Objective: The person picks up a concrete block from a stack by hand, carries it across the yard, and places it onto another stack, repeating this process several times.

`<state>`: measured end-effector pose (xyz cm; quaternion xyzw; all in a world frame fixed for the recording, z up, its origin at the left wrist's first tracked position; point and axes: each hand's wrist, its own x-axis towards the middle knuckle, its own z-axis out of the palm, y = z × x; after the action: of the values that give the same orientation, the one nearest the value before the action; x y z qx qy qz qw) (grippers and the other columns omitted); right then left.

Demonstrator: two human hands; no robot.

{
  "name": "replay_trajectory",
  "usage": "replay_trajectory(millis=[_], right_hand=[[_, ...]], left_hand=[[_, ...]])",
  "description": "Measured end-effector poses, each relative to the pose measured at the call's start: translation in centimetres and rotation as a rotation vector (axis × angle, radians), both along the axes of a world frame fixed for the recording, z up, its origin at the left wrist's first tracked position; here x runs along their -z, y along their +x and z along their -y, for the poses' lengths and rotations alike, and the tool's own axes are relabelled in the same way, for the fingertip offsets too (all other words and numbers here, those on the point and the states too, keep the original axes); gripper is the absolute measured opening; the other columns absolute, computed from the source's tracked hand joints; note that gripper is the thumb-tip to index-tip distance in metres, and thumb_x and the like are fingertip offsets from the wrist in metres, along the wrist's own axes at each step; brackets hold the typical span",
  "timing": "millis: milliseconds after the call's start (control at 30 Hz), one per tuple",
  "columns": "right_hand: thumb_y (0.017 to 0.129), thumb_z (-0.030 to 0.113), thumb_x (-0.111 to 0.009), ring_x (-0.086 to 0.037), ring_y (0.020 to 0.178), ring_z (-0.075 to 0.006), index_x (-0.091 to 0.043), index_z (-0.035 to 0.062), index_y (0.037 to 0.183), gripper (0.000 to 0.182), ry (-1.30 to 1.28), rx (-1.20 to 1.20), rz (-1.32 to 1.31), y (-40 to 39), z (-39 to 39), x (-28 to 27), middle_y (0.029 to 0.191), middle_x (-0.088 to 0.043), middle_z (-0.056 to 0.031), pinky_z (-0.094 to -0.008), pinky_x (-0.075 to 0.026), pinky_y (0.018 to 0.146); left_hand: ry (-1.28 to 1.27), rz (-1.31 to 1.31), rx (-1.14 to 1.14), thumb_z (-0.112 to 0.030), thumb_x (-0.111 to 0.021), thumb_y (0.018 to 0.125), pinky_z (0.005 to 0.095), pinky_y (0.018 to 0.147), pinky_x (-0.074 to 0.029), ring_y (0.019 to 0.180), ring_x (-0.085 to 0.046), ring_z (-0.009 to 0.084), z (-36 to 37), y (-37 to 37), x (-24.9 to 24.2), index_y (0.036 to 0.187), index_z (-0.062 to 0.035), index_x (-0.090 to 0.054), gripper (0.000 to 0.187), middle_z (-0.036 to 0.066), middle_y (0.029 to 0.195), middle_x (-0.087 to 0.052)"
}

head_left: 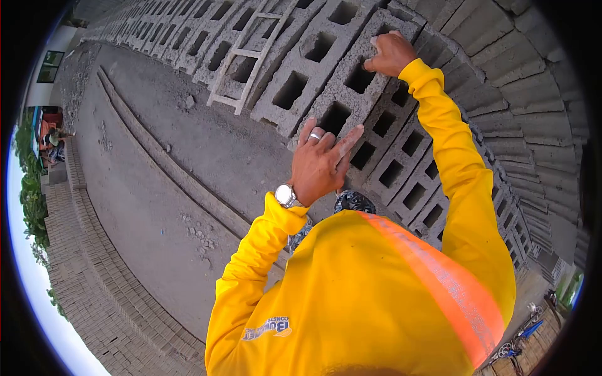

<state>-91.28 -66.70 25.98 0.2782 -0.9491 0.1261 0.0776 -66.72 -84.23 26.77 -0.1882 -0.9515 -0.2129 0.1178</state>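
Note:
Both my hands are on one grey hollow concrete block (349,94) at the end of a long row. My right hand (393,54) is closed over its far end, thumb and fingers bent at the edges of the holes. At the near end, my left hand (321,164) holds the block with its fingers over the edge, the index finger stretched out to the side. There is a ring and a wristwatch (285,195) on the left. The fingertips inside the holes are partly hidden. Beside this block stands another hollow block (307,66).
A ladder-shaped frame (237,80) leans on the row. More hollow blocks (401,164) are stacked on the right, with rough slabs (501,56) behind. A long low strip (169,169) crosses the dusty ground. A block stack (106,250) and a person (56,139) are at far left.

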Motion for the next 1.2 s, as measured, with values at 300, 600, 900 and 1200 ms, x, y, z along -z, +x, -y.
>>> replay_trajectory(millis=[300, 600, 900, 1200], right_hand=[[0.064, 0.035, -0.07, -0.059, 0.102, -0.0351, -0.064, -0.0043, 0.105, 0.057, 0.095, 0.083, 0.146, 1.5, 1.4, -2.3, 0.105, -0.063, -0.0234, -0.0401, -0.046, 0.091], [0.063, 0.032, -0.07, -0.062, 0.098, -0.0342, -0.059, -0.0106, 0.111, 0.065, 0.065, 0.069, 0.167, 1.8, 1.9, -2.4, 0.104, -0.063, -0.0267, -0.0353, -0.047, 0.089], [0.063, 0.034, -0.072, -0.059, 0.094, -0.0375, -0.066, -0.0087, 0.091, 0.052, 0.058, 0.054, 0.08, 1.3, 0.6, -2.1, 0.098, -0.064, -0.0244, -0.0419, -0.046, 0.088], [0.063, 0.036, -0.07, -0.057, 0.086, -0.035, -0.068, -0.0056, 0.084, 0.047, -0.013, -0.119, 0.01, -0.9, 0.0, -1.3, 0.078, -0.066, -0.0188, -0.0403, -0.043, 0.088]], left_hand=[[0.689, -0.129, -0.445, -0.043, -0.041, 0.092, 0.0472, 0.109, -0.02, 0.125, -0.041, 0.0323, 3.3, 9.2, 3.5, 0.135, -0.0062, -0.041, 0.056, 0.016, 0.133, -0.047], [1.855, 0.517, -1.02, -0.064, -0.017, 0.09, 0.0394, 0.113, -0.012, 0.138, -0.021, 0.0307, -1.3, 2.7, 14.0, 0.144, -0.0032, -0.016, 0.081, 0.017, 0.15, -0.017], [2.248, 0.436, -0.887, -0.069, -0.022, 0.087, 0.0328, 0.105, -0.031, 0.128, -0.038, 0.0307, -3.1, -0.1, 11.6, 0.14, -0.0082, -0.034, 0.081, 0.01, 0.141, -0.039], [2.568, 0.428, -0.61, -0.046, -0.034, 0.096, 0.0351, 0.103, -0.036, 0.118, -0.047, 0.0264, -3.6, 0.6, 18.6, 0.129, -0.0096, -0.043, 0.05, 0.009, 0.125, -0.051]])
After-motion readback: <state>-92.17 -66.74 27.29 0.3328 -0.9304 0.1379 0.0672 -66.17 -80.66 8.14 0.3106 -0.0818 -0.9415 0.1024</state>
